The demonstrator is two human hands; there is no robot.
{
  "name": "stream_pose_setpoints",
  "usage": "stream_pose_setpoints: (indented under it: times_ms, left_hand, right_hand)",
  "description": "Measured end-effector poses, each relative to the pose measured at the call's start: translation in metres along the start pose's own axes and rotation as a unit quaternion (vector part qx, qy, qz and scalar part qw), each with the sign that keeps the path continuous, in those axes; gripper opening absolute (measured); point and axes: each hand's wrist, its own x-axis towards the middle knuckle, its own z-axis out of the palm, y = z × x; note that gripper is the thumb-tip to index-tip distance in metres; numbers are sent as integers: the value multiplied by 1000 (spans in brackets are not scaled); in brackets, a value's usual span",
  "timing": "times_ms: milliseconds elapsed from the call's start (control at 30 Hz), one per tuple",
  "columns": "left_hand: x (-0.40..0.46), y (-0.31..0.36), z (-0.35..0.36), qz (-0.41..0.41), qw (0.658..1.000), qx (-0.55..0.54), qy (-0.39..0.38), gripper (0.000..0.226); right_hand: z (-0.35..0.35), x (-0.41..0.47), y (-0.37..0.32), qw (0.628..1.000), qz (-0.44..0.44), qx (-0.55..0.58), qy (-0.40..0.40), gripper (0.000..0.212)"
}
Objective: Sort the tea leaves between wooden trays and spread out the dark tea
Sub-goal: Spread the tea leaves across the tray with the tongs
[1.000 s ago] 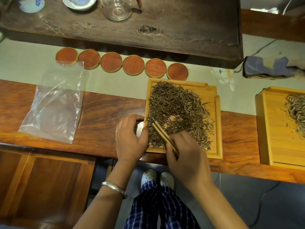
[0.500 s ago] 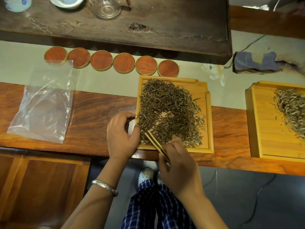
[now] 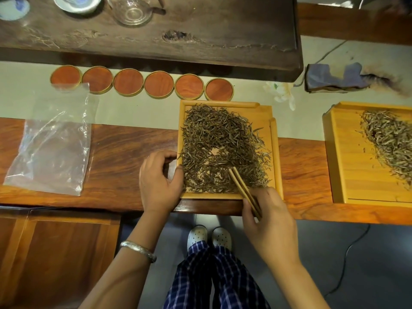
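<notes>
Right hand (image 3: 270, 221) pinches wooden tongs (image 3: 243, 189), tips in the dark tea (image 3: 223, 148) at about 5 o'clock of the middle tray (image 3: 276, 157). Left hand (image 3: 159, 181) curls round that tray's 8 o'clock edge. The tea's fairly spread, with one bare patch mid-pile. Pale leaves (image 3: 390, 139) sit in the tray at 3 o'clock (image 3: 338, 166), so the sorting looks mostly done, I think. A plastic bag (image 3: 51, 143) lies at 9 o'clock and coasters (image 3: 142, 84) at 11, nothing blocking.

Trays: two, (image 3: 275, 152) and (image 3: 338, 157). Tea heaps: two, dark (image 3: 218, 148) and pale (image 3: 388, 139). Coasters: six, in a row, first (image 3: 65, 75), last (image 3: 219, 89). Bag (image 3: 51, 148): one. Tongs (image 3: 243, 188): one pair. Glass cup (image 3: 131, 10): one. Bangle (image 3: 138, 250): one. Shoes (image 3: 209, 237): two. Hands: two, left (image 3: 158, 181), right (image 3: 269, 221).
</notes>
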Motion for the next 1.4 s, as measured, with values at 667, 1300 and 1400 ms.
stream_pose_setpoints:
  times_ms: [667,1300,1400]
  left_hand:
    - [1,-1,0,-7,1000,9,-7,23]
    - [1,-1,0,-3,1000,6,-6,21]
    - [1,-1,0,-5,1000,8,-8,22]
  right_hand:
    - [-19,-11,27,999,28,-31,23,9]
    - [-3,-13,1,999,22,-2,-25,4]
    - [-8,-16,9,1000,20,-4,-12,10]
